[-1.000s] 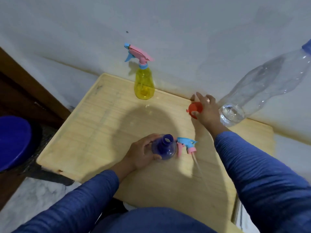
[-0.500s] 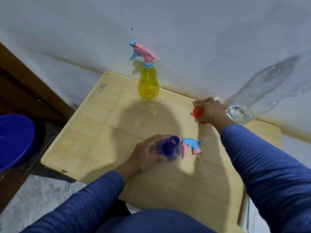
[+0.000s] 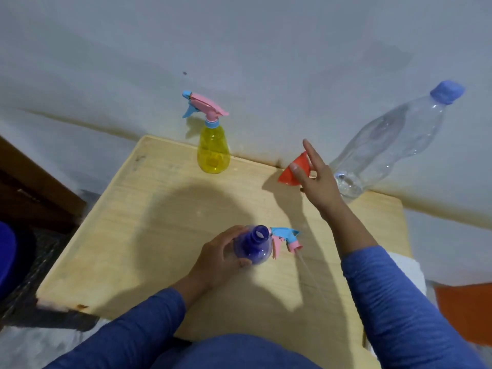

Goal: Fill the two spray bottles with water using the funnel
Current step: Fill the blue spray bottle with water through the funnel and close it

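Observation:
My left hand (image 3: 217, 258) grips the blue spray bottle (image 3: 254, 246), which stands upright near the table's middle with its neck open. Its pink-and-blue trigger head (image 3: 285, 239) lies on the table just right of it, the dip tube trailing toward me. My right hand (image 3: 316, 179) holds the red funnel (image 3: 294, 173) lifted off the table at the back right, pinched with thumb and a finger while other fingers point up. The yellow spray bottle (image 3: 213, 150) stands capped at the back edge. A clear water bottle (image 3: 386, 147) with a blue cap stands behind my right hand.
The wooden table (image 3: 149, 235) abuts a grey wall. A dark wooden piece and a blue object (image 3: 6, 259) sit at the left edge. An orange cloth (image 3: 466, 312) lies at the lower right, beside something white.
My right hand closed around the funnel on the table, then lifted it and tilted it, with fingers now spread. My left hand stayed on the blue bottle.

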Available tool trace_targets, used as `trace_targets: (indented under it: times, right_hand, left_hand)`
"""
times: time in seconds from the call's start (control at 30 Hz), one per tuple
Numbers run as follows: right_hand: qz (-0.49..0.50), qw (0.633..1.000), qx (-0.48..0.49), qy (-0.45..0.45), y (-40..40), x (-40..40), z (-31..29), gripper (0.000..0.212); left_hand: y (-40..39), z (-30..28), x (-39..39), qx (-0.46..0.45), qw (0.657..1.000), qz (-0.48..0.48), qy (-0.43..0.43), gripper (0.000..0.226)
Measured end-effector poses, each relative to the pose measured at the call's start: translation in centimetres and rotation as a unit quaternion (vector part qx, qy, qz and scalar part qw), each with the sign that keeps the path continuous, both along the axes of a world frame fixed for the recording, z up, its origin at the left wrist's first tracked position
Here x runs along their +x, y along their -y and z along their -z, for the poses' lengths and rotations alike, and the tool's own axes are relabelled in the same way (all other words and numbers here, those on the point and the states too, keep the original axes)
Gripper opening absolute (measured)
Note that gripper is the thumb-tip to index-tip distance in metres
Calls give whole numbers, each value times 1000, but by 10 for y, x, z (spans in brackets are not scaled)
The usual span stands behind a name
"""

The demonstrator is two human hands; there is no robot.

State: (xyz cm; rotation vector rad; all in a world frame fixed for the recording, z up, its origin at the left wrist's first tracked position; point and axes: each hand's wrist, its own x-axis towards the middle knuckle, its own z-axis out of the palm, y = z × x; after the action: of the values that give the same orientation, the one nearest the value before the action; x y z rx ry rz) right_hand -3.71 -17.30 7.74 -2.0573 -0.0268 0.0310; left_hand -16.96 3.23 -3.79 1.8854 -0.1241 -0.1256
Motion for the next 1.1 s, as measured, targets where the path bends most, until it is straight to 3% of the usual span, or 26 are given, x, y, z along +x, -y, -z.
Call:
trace_targets:
  times: [0.2,0.5,0.63,0.73,1.1]
  right_hand:
    - [58,991,116,37,-3,-54,-28,30]
    - [90,970,218,53,-25,-115,-15,33]
    - [75,962,258,41,-37,-129,-4,37]
    - [63,964,256,38,-45,-136,5,38]
    - [30,985,165,46,-40,-144,26,45]
  left_hand:
    - [-2,4,0,3,1000,-13,2,66]
    - [-3,3,1,-8,999,23,43,61]
    - [-5,4,5,33,998,26,50,65]
    - [-5,10,7,64,997,18,46,71]
    - [-4,8,3,36,998,11,48,63]
